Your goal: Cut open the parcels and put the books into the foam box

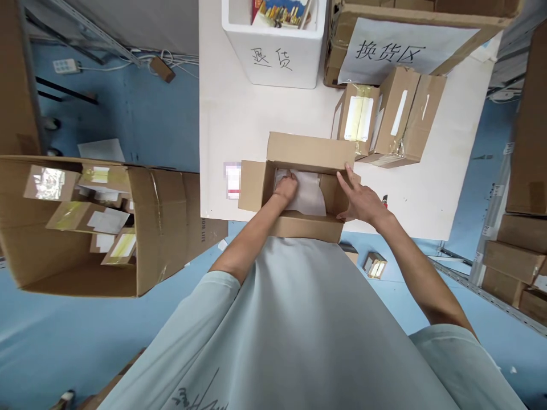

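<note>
An open cardboard box [311,149] stands near the front edge of the white table, with its flaps folded out. A thin white sheet [308,193] lies inside, covering much of the box's interior. My left hand [287,187] reaches into the left part of the box, its fingers curled closed at the sheet's edge. At the box's right end is my right hand [361,199], fingers and thumb spread against the side and flap. Just behind that hand, a red-and-black tool [385,201] is partly hidden. Left of the box lies a small label [233,181] with blurred print.
Taped cartons [397,117] stand at the table's right. Behind are a white bin [277,57] holding books and a large carton [342,42] with a paper sign. A big carton [164,228] of parcels is at left; a small box [375,265] lies on the floor.
</note>
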Motion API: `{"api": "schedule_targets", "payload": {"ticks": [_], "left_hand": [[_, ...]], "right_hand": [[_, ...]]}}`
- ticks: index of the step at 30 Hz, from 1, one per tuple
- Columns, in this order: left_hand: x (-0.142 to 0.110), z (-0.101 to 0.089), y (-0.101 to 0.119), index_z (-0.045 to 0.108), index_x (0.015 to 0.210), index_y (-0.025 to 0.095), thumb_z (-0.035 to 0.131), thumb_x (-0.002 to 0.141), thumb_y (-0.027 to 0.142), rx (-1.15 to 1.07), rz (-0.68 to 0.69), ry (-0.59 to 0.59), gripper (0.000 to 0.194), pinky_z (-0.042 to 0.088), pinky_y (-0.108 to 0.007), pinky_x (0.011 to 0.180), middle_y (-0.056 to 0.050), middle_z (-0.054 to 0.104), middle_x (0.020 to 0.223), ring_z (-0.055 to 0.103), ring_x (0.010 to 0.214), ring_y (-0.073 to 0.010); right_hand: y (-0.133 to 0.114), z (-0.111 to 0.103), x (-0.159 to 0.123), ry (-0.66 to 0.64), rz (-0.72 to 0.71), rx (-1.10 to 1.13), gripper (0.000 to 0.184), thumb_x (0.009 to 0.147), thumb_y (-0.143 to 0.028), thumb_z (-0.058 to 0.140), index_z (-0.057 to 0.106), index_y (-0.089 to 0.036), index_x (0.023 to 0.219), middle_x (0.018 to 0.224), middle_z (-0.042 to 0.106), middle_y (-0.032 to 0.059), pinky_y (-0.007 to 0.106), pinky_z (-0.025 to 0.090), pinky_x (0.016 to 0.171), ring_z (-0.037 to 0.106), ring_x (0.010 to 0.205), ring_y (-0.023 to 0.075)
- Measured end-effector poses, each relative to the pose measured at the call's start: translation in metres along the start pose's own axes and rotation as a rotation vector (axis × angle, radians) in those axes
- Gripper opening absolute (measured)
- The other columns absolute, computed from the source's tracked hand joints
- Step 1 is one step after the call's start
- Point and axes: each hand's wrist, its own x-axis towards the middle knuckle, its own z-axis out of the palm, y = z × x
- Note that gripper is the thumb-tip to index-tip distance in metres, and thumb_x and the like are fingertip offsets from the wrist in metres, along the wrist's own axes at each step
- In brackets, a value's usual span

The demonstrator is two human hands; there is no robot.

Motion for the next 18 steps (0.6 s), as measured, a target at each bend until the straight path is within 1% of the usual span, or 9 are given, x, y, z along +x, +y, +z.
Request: {"api": "schedule_targets", "payload": {"ticks": [2,5,7,10,12,14,16,18], "left_hand": [[0.006,0.005,-0.003,0.047,0.165,-0.005,0.067,0.095,0.010,0.015,-0.010,-0.020,0.074,0.058,-0.056,0.116,-0.043,0.035,0.178,0.064,0.148,-0.0473],[0.013,0.010,-0.005,0.046,0.166,-0.002,0.067,0.096,0.013,0.041,-0.015,-0.027,0.074,0.060,-0.056,0.113,-0.043,0.046,0.170,0.065,0.147,-0.0465],[0.015,0.011,-0.005,0.048,0.164,-0.001,0.071,0.094,0.015,0.061,-0.018,-0.038,0.075,0.061,-0.054,0.111,-0.042,0.052,0.164,0.068,0.142,-0.0464],[0.015,0.010,-0.005,0.050,0.162,-0.003,0.077,0.090,0.015,0.089,-0.010,-0.055,0.079,0.061,-0.052,0.110,-0.042,0.052,0.163,0.072,0.137,-0.0460],[0.013,0.006,-0.004,0.054,0.160,-0.002,0.074,0.093,0.015,0.105,0.004,-0.059,0.072,0.061,-0.051,0.110,-0.042,0.055,0.161,0.073,0.136,-0.0446],[0.010,-0.001,-0.001,0.063,0.153,0.001,0.067,0.097,0.014,0.119,0.021,-0.061,0.057,0.061,-0.052,0.110,-0.038,0.062,0.155,0.074,0.135,-0.0431],[0.004,-0.011,0.003,0.071,0.145,0.005,0.063,0.099,0.014,0.132,0.038,-0.059,0.048,0.061,-0.052,0.110,-0.034,0.070,0.147,0.074,0.134,-0.0422],[-0.007,-0.022,0.006,0.076,0.138,0.007,0.065,0.097,0.013,0.143,0.056,-0.051,0.043,0.062,-0.051,0.109,-0.031,0.076,0.137,0.075,0.132,-0.0418]], "right_hand": [[-0.001,0.003,0.002,0.006,0.004,-0.005,0.145,0.077,-0.058,0.099,0.013,-0.022,0.188,0.191,-0.019,0.0165,0.065,0.067,0.093,0.076,0.125,0.0519],[-0.004,0.003,0.004,0.007,0.005,-0.021,0.143,0.079,-0.058,0.099,0.014,-0.020,0.188,0.191,-0.019,0.0185,0.065,0.067,0.096,0.074,0.130,0.0526],[-0.007,0.003,0.005,0.018,0.005,-0.036,0.141,0.080,-0.055,0.099,0.016,-0.018,0.187,0.191,-0.017,0.0202,0.064,0.066,0.098,0.070,0.136,0.0535],[-0.012,0.003,0.006,0.045,0.015,-0.049,0.136,0.080,-0.049,0.099,0.020,-0.017,0.187,0.192,-0.013,0.0208,0.064,0.065,0.102,0.068,0.139,0.0536],[-0.015,0.003,0.007,0.057,0.025,-0.061,0.135,0.080,-0.044,0.099,0.021,-0.016,0.186,0.192,-0.012,0.0218,0.065,0.064,0.103,0.069,0.138,0.0536],[-0.016,0.004,0.008,0.060,0.032,-0.074,0.134,0.080,-0.042,0.099,0.020,-0.012,0.186,0.191,-0.012,0.0241,0.065,0.063,0.103,0.069,0.138,0.0542],[-0.016,0.006,0.008,0.065,0.031,-0.081,0.134,0.081,-0.044,0.098,0.020,-0.010,0.185,0.191,-0.012,0.0259,0.065,0.063,0.103,0.070,0.136,0.0538],[-0.015,0.007,0.008,0.085,0.022,-0.080,0.133,0.083,-0.050,0.096,0.020,-0.011,0.185,0.190,-0.012,0.0260,0.064,0.064,0.102,0.071,0.135,0.0525]]}}
